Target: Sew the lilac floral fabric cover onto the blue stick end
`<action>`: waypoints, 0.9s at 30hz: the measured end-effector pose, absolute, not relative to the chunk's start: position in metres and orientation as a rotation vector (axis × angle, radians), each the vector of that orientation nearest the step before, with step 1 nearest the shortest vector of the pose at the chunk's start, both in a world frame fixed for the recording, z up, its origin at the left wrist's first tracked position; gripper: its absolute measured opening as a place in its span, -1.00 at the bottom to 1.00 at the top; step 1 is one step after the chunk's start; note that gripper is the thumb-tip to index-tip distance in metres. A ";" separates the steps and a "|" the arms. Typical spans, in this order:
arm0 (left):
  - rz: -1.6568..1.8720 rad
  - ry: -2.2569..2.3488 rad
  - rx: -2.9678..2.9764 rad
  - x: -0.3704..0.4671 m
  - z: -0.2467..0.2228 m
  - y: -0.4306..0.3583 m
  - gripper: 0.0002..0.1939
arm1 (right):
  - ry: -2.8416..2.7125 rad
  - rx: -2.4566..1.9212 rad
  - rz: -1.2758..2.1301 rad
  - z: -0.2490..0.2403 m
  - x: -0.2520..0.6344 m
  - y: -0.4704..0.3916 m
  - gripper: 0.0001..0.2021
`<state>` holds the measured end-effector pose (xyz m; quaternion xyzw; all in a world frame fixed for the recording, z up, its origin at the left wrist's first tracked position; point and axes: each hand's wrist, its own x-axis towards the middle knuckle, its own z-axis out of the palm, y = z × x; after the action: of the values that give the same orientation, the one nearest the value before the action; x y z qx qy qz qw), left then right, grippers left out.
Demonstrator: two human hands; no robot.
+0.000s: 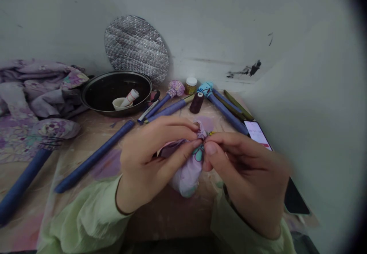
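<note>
- Both hands grip one small stuffed bundle of pale lilac floral cloth point(187, 171): left hand point(149, 158) wraps its upper side, fingers closed round the gathered neck; right hand point(243, 173) pinches that neck between thumb and forefinger.
- Bundle hangs below the pinch, above a paint-stained wooden tabletop point(172, 212).
- Just behind the grip: dark brown thread spool point(196, 102), small yellow jar with white lid point(190, 85).
- Behind and left of the grip: black round pan point(116, 91) holding a white cup and tube.
- Left of the grip: long blue paper-wrapped stick point(94, 156) lying flat; heaped lilac fabric point(37, 93) further off.
- Right of the grip: lit smartphone point(258, 135).
</note>
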<state>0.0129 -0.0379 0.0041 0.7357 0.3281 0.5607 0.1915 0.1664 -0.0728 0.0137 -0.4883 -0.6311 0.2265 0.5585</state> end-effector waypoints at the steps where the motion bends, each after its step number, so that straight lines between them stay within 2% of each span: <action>1: 1.589 0.921 2.068 0.012 0.005 -0.038 -0.83 | -1.493 -1.150 0.535 0.014 0.167 -0.073 -0.88; 12: 1.574 0.839 2.239 0.008 0.018 -0.042 -0.82 | -1.585 -1.169 0.474 0.017 0.171 -0.079 -0.87; 18: 1.354 0.714 2.125 0.001 0.024 -0.043 -0.79 | -1.594 -1.149 0.463 0.017 0.170 -0.082 -0.89; 27: 1.274 0.663 2.189 -0.005 0.027 -0.046 -0.78 | -1.612 -1.162 0.404 0.018 0.171 -0.082 -0.88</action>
<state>-0.0052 -0.0458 0.0275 0.8076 0.2447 0.4701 0.2587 0.1711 -0.0816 0.0180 -0.4865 -0.6747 0.1693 0.5286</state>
